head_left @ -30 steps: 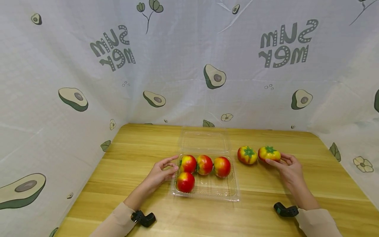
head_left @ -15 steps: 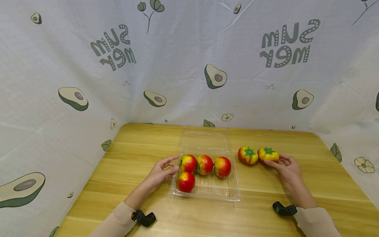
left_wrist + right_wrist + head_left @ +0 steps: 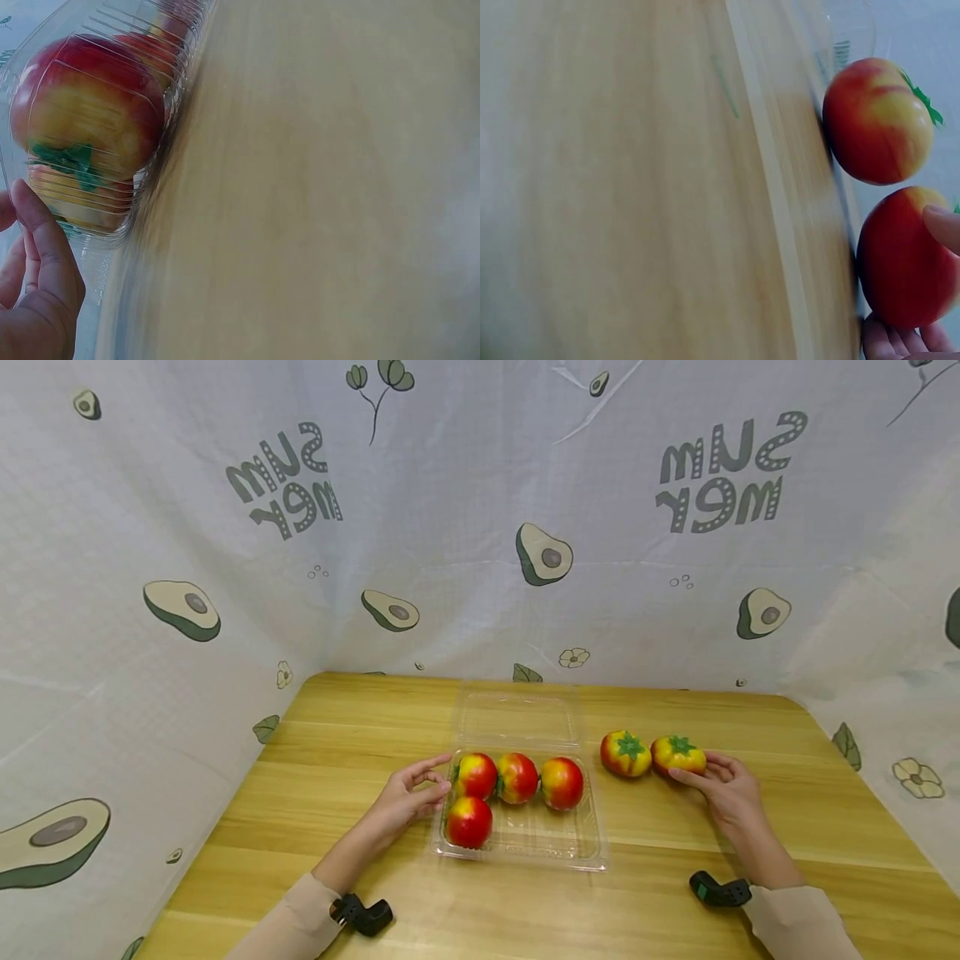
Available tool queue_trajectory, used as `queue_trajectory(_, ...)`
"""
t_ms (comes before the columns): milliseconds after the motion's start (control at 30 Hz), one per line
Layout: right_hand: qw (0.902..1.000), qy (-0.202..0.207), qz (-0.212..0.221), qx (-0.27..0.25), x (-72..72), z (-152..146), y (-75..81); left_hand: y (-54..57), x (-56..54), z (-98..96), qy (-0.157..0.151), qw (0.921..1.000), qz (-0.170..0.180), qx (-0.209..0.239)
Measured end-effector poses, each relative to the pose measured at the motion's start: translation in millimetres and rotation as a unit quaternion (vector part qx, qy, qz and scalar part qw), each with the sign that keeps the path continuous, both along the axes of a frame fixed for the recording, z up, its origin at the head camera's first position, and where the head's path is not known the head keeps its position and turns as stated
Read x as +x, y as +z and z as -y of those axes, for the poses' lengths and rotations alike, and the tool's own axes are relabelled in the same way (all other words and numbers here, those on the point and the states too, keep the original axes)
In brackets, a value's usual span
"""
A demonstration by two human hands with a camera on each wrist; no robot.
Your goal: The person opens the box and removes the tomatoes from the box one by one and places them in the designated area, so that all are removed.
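Observation:
My right hand (image 3: pixel 731 789) grips a red-and-yellow persimmon (image 3: pixel 678 753) with a green leafy cap. Its thumb lies on the near side and its fingers curve round the right side. Just left of it a second persimmon (image 3: pixel 626 753) sits on the table, cap up. A clear plastic box (image 3: pixel 540 843) with persimmons in it stands in the middle: three in the back row, and one persimmon (image 3: pixel 469 822) at the front left. My left hand (image 3: pixel 405 797) is at the box's left rim, thumb and forefinger apart, fingertips right at the edge.
The box's clear lid (image 3: pixel 517 717) lies folded back behind it. The wooden table (image 3: pixel 337 710) ends at a hanging cloth (image 3: pixel 450 527) printed with avocados. Each wrist carries a black camera mount, such as the left camera mount (image 3: pixel 363 914).
My right hand has shifted slightly left with its persimmon, narrowing the space to the neighbouring one. My left hand and the box hold their places.

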State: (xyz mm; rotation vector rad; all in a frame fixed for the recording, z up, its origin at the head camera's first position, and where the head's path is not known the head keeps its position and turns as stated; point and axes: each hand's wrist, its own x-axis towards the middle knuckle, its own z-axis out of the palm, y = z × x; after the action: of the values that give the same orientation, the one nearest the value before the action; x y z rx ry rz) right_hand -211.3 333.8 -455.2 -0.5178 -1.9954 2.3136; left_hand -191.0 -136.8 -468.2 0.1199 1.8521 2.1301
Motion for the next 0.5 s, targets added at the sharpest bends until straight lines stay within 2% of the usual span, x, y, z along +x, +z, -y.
queue_trajectory(300,1.0000,0.004,0.005,0.003,1.6,-1.3,0.6,-1.3,0.2,0.4,-0.002,1.0000,-0.002,-0.002)
queue_trajectory(500,0.9999,0.004,-0.013,-0.009,1.3,-3.1,-1.2,-0.7,0.7,0.4,-0.002,1.0000,-0.003,-0.003)
